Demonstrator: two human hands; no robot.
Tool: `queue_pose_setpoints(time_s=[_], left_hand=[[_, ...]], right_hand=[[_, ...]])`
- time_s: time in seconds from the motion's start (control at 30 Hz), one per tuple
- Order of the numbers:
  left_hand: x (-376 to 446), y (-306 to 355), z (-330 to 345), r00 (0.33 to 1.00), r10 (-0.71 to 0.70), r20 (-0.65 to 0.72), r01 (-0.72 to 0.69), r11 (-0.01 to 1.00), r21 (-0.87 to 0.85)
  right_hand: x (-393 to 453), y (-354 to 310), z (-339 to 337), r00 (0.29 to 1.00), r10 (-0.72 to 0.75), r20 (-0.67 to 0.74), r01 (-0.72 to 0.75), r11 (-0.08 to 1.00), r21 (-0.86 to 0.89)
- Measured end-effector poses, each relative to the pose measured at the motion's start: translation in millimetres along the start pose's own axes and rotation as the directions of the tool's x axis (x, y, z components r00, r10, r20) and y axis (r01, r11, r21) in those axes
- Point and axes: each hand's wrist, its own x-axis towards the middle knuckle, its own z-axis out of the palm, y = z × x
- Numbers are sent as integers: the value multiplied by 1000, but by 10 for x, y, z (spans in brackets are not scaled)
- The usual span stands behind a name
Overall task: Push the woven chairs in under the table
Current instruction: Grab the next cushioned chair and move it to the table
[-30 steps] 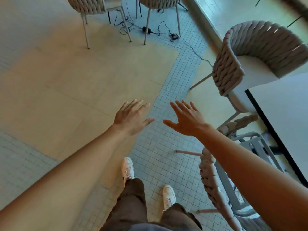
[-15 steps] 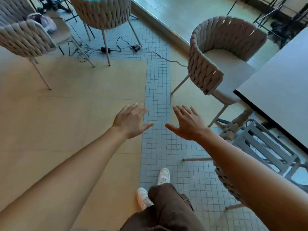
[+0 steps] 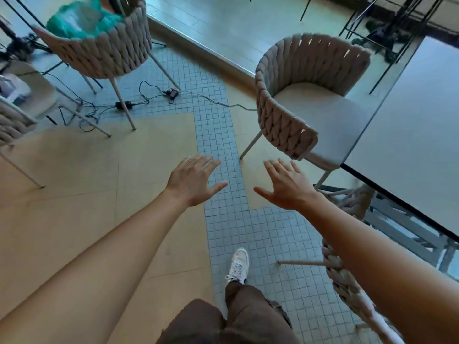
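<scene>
A woven beige chair [image 3: 280, 115] with a pale seat cushion stands ahead on the right, its seat partly under the corner of the white table [image 3: 409, 145]. A second woven chair [image 3: 347, 286] sits under the table's near side, mostly hidden by my right forearm. My left hand [image 3: 193, 181] and my right hand [image 3: 285, 184] are stretched forward over the floor, fingers spread, holding nothing. Both hands are short of the far chair's back, apart from it.
Two more woven chairs stand at the upper left: one [image 3: 104, 53] carries a green plastic bag [image 3: 79, 18], the other [image 3: 15, 120] is at the left edge. Black cables and a power adapter [image 3: 124, 104] lie on the tiled floor between them. My white shoe [image 3: 237, 266] is below.
I have walked forward and the view has turned right. The far chair and the table are now closer and larger. Both hands stay spread and empty.
</scene>
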Motion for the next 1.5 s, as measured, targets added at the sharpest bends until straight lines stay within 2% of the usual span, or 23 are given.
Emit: queue_pose_setpoints(time_s=[0.3, 0.67, 0.87, 1.17, 1.5], left_hand=[[1038, -558, -341, 999, 51, -1, -51, 999, 3], [2662, -1536, -742, 971, 237, -6, -237, 971, 6], [3464, -1872, -883, 914, 404, 42, -406, 911, 69], [4623, -1731, -830, 814, 566, 129, -579, 810, 97], [5819, -1356, -526, 773, 600, 206, -625, 775, 92]], right_hand=[[837, 191, -423, 986, 159, -41, -155, 984, 84], [1991, 138, -786, 920, 386, -68, -374, 916, 145], [2497, 54, -819, 858, 512, -29, -496, 843, 208], [3280, 433, -707, 798, 602, 4, -577, 762, 293], [4114, 997, -388, 727, 677, 111, -659, 642, 392]])
